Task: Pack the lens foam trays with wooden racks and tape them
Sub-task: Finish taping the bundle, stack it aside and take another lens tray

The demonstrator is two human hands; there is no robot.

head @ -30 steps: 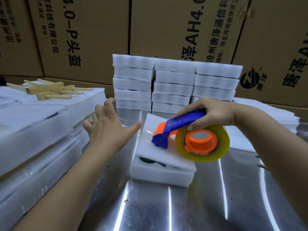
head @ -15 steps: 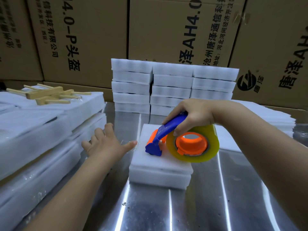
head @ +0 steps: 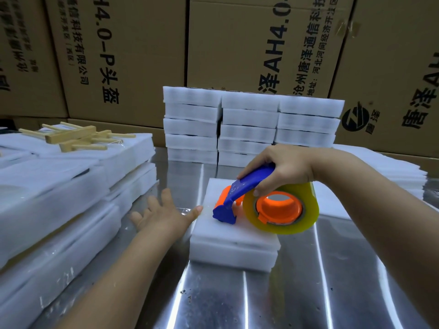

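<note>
left hand: fingers spread, thumb tip at left edge of white foam tray pack | right hand: gripping blue-and-orange plastic tape dispenser atop pack | pack contents hidden

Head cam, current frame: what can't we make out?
- Foam pack contents: head view, the top foam layer covers them.
- Tape dispenser cutting edge: head view, hidden under its blue head; the right hand grips the handle.
- Clear tape on the pack: head view, too faint to trace.
- Left hand thumb touching the pack or not: head view, unclear.
</note>
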